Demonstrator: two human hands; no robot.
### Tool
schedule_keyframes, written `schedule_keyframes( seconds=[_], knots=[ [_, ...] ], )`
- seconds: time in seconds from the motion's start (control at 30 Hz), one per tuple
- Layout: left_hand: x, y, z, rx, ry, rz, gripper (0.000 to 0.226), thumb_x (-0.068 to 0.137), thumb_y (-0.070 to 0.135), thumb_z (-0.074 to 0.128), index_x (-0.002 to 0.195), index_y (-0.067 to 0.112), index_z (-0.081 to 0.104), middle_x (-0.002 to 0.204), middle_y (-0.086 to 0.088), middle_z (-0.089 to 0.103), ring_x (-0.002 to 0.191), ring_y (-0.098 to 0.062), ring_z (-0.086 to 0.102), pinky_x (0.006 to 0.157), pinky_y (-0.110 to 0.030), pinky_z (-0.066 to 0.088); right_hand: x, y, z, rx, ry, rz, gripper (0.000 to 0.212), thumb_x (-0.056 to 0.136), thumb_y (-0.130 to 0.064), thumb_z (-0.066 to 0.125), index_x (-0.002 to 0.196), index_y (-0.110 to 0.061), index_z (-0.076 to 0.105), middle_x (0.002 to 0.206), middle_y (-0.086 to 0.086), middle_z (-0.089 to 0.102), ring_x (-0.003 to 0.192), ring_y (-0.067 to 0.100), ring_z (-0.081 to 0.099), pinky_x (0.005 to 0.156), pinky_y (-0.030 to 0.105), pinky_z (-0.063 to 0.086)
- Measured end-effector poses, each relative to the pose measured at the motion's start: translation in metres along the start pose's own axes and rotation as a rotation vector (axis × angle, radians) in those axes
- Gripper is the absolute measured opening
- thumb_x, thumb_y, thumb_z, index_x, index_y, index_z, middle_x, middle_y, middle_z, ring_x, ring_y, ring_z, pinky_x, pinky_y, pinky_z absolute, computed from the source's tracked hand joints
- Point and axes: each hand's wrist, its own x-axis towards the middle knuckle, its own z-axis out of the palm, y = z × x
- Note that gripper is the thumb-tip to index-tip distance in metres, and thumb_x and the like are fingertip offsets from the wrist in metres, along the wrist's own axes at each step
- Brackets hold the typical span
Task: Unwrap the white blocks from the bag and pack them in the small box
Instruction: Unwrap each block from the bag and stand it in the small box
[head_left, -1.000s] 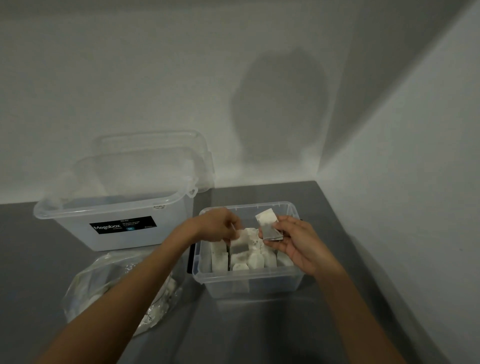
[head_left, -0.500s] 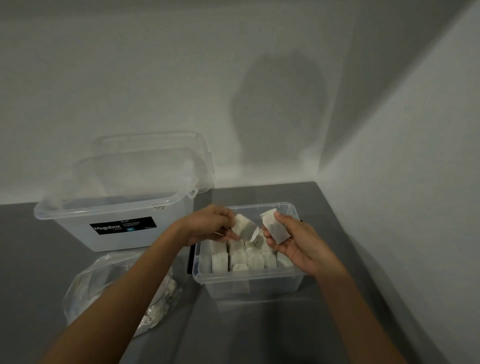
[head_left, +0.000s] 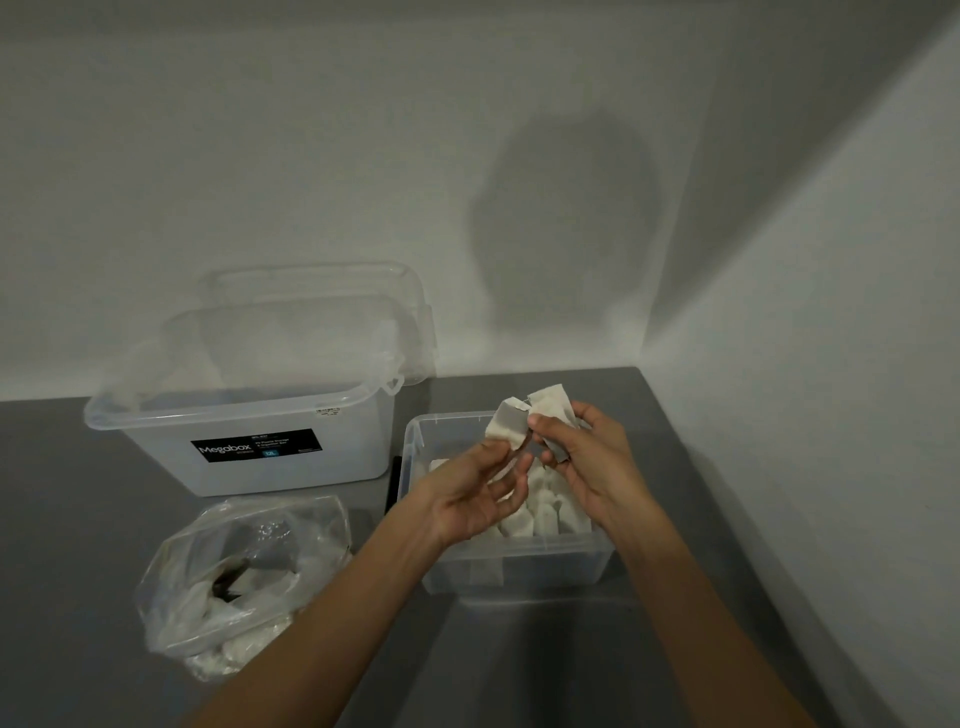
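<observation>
Centre right of the frame, above the small box (head_left: 571, 571): the left hand (head_left: 475, 501) pinches a white block (head_left: 506, 428); the right hand (head_left: 592, 462) grips a second block (head_left: 553, 408). Strip each wrap over the box, then seat the blocks upright in free gaps. The bag (head_left: 234, 587) lies lower left.

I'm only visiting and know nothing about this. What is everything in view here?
Table: one, grey, under everything, set in a wall corner.
Megabox storage box: one, clear with a black label, back left.
Lids: apparently two, clear, leaning on the wall behind that box.
Small box: one, clear, centre right.
Packed blocks: several, white, inside the small box.
Bag: one, clear plastic, front left, more white blocks inside.
Held blocks: two, white, above the small box, one per hand.
Left hand: one, fingers pinch one held block.
Right hand: one, fingers pinch the other.
</observation>
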Motion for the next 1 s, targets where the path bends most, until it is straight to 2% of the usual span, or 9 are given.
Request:
schedule_keyframes(
  seconds=[0.17, 0.3, 0.37, 0.47, 0.57, 0.67, 0.8, 0.9, 1.0],
  knots=[
    [0.0, -0.004, -0.004, 0.219, -0.003, 0.05, 0.019, 0.095, 0.004, 0.051, 0.107, 0.013, 0.063, 0.1, -0.006, 0.069, 0.09, -0.015, 0.066, 0.078, -0.029, 0.052, 0.0, -0.003, -0.002, -0.206, -0.013, -0.074, 0.028, 0.076, -0.001, 0.075, 0.1, -0.007, 0.06, 0.088, 0.011, 0.067, 0.056, 0.013, 0.059, 0.052, 0.022, 0.052],
    [-0.006, 0.021, -0.013, 0.712, 0.067, 0.335, 0.034, 0.092, 0.0, 0.05, 0.119, 0.019, 0.059, 0.114, 0.0, 0.068, 0.102, -0.016, 0.065, 0.079, -0.028, 0.051, -0.001, -0.011, -0.01, -0.463, -0.067, -0.236, 0.033, 0.075, -0.002, 0.076, 0.103, -0.009, 0.06, 0.091, 0.011, 0.068, 0.067, 0.015, 0.064, 0.056, 0.027, 0.055],
    [-0.014, 0.037, -0.012, 0.921, 0.041, 0.482, 0.035, 0.091, 0.006, 0.054, 0.12, 0.025, 0.059, 0.117, 0.008, 0.066, 0.107, -0.012, 0.063, 0.079, -0.023, 0.049, -0.001, -0.013, -0.012, -0.512, -0.104, -0.254, 0.033, 0.075, -0.002, 0.077, 0.102, -0.009, 0.06, 0.091, 0.012, 0.068, 0.062, 0.012, 0.063, 0.054, 0.024, 0.055],
    [-0.018, 0.05, -0.008, 1.225, -0.014, 0.614, 0.03, 0.086, 0.016, 0.066, 0.115, 0.025, 0.063, 0.107, 0.008, 0.068, 0.098, -0.006, 0.065, 0.078, -0.017, 0.05, 0.0, -0.011, -0.011, -0.526, -0.159, -0.243, 0.033, 0.075, -0.003, 0.078, 0.102, -0.011, 0.06, 0.093, 0.013, 0.069, 0.061, 0.011, 0.064, 0.054, 0.023, 0.055],
    [-0.01, 0.053, -0.007, 1.441, -0.073, 0.68, 0.015, 0.082, 0.025, 0.072, 0.096, 0.023, 0.07, 0.085, 0.004, 0.074, 0.081, -0.009, 0.07, 0.08, -0.025, 0.055, 0.001, -0.005, -0.01, -0.513, -0.203, -0.222, 0.034, 0.074, -0.005, 0.079, 0.102, -0.011, 0.061, 0.095, 0.012, 0.068, 0.065, 0.012, 0.065, 0.055, 0.024, 0.054],
    [-0.002, 0.057, -0.01, 1.549, -0.063, 0.722, 0.008, 0.083, 0.026, 0.071, 0.089, 0.022, 0.074, 0.079, 0.004, 0.074, 0.075, -0.009, 0.069, 0.077, -0.026, 0.056, 0.003, 0.0, -0.012, -0.506, -0.222, -0.219, 0.029, 0.075, -0.007, 0.079, 0.098, -0.014, 0.062, 0.092, 0.009, 0.068, 0.066, 0.011, 0.065, 0.056, 0.025, 0.054],
    [0.002, 0.063, -0.015, 1.768, -0.007, 0.639, 0.01, 0.084, 0.026, 0.07, 0.09, 0.02, 0.075, 0.088, 0.005, 0.074, 0.078, -0.003, 0.066, 0.073, -0.017, 0.05, 0.005, 0.003, -0.023, -0.506, -0.159, -0.209, 0.023, 0.079, -0.008, 0.075, 0.098, -0.011, 0.063, 0.093, 0.012, 0.067, 0.068, 0.013, 0.065, 0.057, 0.025, 0.054],
    [0.006, 0.059, -0.02, 1.998, -0.044, 0.349, 0.011, 0.085, 0.017, 0.068, 0.094, 0.015, 0.074, 0.097, 0.001, 0.073, 0.085, -0.009, 0.065, 0.079, -0.019, 0.051, 0.006, 0.004, -0.029, -0.524, -0.122, -0.178, 0.029, 0.079, -0.009, 0.074, 0.106, -0.01, 0.062, 0.095, 0.012, 0.068, 0.068, 0.014, 0.065, 0.056, 0.023, 0.052],
    [0.011, 0.049, -0.022, 2.121, -0.066, 0.13, 0.015, 0.088, 0.01, 0.064, 0.101, 0.01, 0.071, 0.1, -0.005, 0.071, 0.079, -0.013, 0.064, 0.079, -0.024, 0.054, 0.008, 0.008, -0.03, -0.514, -0.137, -0.163, 0.032, 0.08, -0.009, 0.074, 0.109, -0.009, 0.062, 0.098, 0.012, 0.066, 0.068, 0.012, 0.065, 0.057, 0.023, 0.053]
  ],
)
